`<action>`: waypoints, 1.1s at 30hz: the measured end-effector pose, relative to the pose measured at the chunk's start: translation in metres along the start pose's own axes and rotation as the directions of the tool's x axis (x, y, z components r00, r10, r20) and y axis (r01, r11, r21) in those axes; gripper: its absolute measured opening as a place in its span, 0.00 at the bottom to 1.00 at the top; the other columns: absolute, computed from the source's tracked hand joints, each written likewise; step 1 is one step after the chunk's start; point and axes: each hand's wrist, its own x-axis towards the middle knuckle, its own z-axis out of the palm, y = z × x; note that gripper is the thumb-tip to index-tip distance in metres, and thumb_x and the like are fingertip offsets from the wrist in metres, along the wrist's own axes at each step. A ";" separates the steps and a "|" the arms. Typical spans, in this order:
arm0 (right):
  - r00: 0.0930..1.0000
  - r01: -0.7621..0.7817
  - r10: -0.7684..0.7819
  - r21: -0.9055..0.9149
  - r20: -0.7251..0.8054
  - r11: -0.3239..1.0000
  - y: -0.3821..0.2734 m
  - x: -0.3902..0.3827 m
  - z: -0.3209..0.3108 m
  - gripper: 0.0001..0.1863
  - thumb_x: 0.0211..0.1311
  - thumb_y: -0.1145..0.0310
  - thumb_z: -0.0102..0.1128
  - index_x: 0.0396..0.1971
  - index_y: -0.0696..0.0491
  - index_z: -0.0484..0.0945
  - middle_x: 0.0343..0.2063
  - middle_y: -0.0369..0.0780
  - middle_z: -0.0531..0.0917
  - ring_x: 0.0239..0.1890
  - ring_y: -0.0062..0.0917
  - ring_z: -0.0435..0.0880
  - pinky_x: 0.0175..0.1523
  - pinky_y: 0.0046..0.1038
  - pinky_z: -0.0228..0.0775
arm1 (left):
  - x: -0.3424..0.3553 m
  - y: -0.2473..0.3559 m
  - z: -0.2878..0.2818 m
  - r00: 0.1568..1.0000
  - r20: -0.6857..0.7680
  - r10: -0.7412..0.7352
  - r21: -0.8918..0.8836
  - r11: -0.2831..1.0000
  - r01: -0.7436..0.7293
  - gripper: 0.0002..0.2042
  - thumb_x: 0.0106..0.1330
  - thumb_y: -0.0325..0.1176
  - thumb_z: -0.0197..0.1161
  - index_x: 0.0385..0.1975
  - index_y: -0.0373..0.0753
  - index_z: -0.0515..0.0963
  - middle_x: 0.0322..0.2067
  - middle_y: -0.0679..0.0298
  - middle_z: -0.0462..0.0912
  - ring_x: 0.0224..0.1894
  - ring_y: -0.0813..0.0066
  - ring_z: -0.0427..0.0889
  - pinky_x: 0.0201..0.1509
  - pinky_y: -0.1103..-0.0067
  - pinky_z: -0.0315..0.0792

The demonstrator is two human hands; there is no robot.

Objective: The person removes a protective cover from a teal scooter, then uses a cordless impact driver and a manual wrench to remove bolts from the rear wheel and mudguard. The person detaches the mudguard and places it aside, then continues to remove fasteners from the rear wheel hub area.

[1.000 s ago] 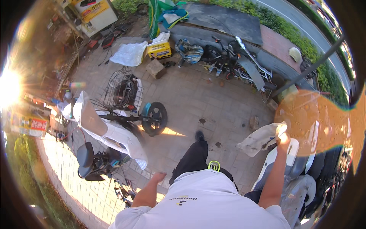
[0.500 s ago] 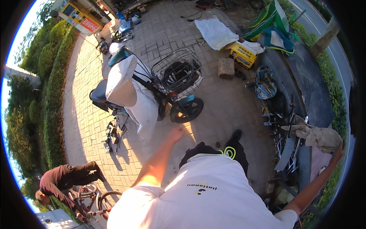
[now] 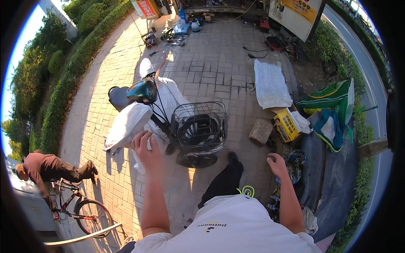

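My left hand [image 3: 146, 146] is raised with fingers apart and nothing visible in it, just in front of the white cover [image 3: 126, 126] draped over an electric scooter [image 3: 141, 93] with a green mirror-like part and a black seat. Its wire basket [image 3: 198, 126], left of centre-front wheel, holds black coiled items. My right hand [image 3: 276, 165] is open with loosely curved fingers, empty, beside a camouflage-patterned item [image 3: 294, 162]. A pale rag [image 3: 309, 220] lies by my right forearm.
Another person [image 3: 50, 166] bends over a bicycle [image 3: 93, 217] at lower left. Around lie a wooden block [image 3: 260, 131], yellow box [image 3: 287, 125], white sack [image 3: 271, 82], green bags [image 3: 329, 101] and scattered tools [image 3: 173, 40]. A hedge [image 3: 63, 109] runs left, a road [image 3: 371, 63] right.
My view has turned toward the scooter. My left hand has reached forward to its cover. My right hand has let go of the pale rag it held and moved inward.
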 end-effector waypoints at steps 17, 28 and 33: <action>0.682 0.579 -0.396 -0.123 0.615 0.806 -0.339 0.378 0.152 0.20 0.56 0.62 0.58 0.43 0.60 0.78 0.41 0.48 0.81 0.43 0.34 0.82 0.48 0.32 0.72 | 0.110 -0.006 0.056 0.845 -0.362 -0.394 0.610 0.585 0.534 0.18 0.60 0.36 0.59 0.48 0.35 0.74 0.49 0.52 0.75 0.55 0.51 0.69 0.62 0.61 0.55; -0.016 0.939 -0.916 0.321 0.400 0.124 -0.593 0.520 0.452 0.21 0.57 0.55 0.59 0.45 0.55 0.78 0.46 0.48 0.79 0.51 0.41 0.76 0.54 0.34 0.68 | 0.166 -0.013 0.095 0.486 -0.689 -0.537 0.592 -0.031 0.805 0.22 0.53 0.36 0.58 0.49 0.34 0.71 0.66 0.47 0.53 0.67 0.48 0.51 0.69 0.57 0.45; 0.036 0.680 -0.576 0.402 0.816 0.613 -0.594 0.493 0.482 0.23 0.61 0.54 0.53 0.45 0.59 0.78 0.39 0.49 0.83 0.43 0.40 0.82 0.51 0.32 0.70 | 0.176 -0.028 0.117 0.603 -0.661 -0.446 0.715 -0.130 0.687 0.09 0.55 0.30 0.56 0.32 0.32 0.78 0.51 0.53 0.74 0.59 0.50 0.65 0.65 0.59 0.55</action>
